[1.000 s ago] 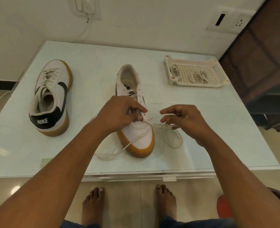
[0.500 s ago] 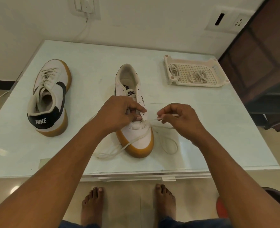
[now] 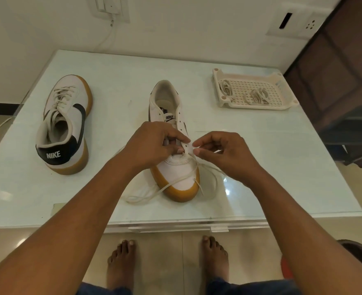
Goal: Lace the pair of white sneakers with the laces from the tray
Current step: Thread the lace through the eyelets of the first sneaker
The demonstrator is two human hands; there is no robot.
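Right hand (image 3: pixel 229 158) moved in to sneaker (image 3: pixel 175 169) — fingers (image 3: pixel 199 143) pinching lace (image 3: pixel 177 180); left hand (image 3: pixel 152 145) fingers (image 3: pixel 181 138) gripping sneaker.

Table (image 3: pixel 282 167): sneakers (image 3: pixel 64 124), tray (image 3: pixel 254 105), perhaps tape (image 3: pixel 56 208).

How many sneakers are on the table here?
2. The laced sneaker sits at the left of the table. The second sneaker is at the centre, held by the left hand, while the right hand pinches its lace. None appears hidden.

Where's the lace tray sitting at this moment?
In the head view the tray sits at the table's far right, beyond and right of the centre sneaker.
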